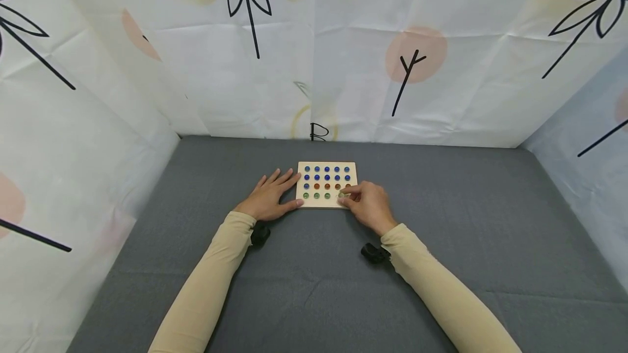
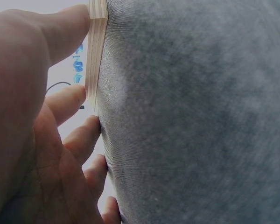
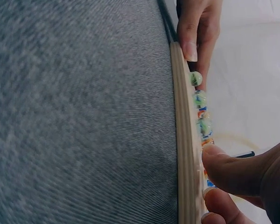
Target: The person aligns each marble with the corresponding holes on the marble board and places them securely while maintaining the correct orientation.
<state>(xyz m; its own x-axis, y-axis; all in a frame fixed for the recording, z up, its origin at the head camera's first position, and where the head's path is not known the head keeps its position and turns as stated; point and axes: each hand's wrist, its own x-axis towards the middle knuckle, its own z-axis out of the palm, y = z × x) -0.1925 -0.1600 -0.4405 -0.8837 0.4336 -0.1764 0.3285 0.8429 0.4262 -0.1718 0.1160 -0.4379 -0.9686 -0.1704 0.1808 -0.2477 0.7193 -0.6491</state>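
A pale wooden board (image 1: 324,206) lies on the grey cloth, its top dotted with rows of glass marbles. Blue marbles (image 1: 327,169) fill the back rows, orange ones (image 1: 327,186) sit in the third row after a blue one, and green ones (image 1: 316,196) line the front. My left hand (image 1: 267,198) is spread flat beside the board, thumb and index finger touching its left edge. At the front right of the board my right hand (image 1: 370,206) pinches a green marble (image 1: 341,195) between thumb and finger. In the right wrist view the thumb (image 3: 224,168) hides that marble.
A grey cloth-covered table (image 1: 314,298) spreads around the board. White patterned fabric (image 1: 343,86) hangs behind it and along both sides. Black wrist cameras sit under the left cuff (image 1: 260,235) and the right cuff (image 1: 375,253).
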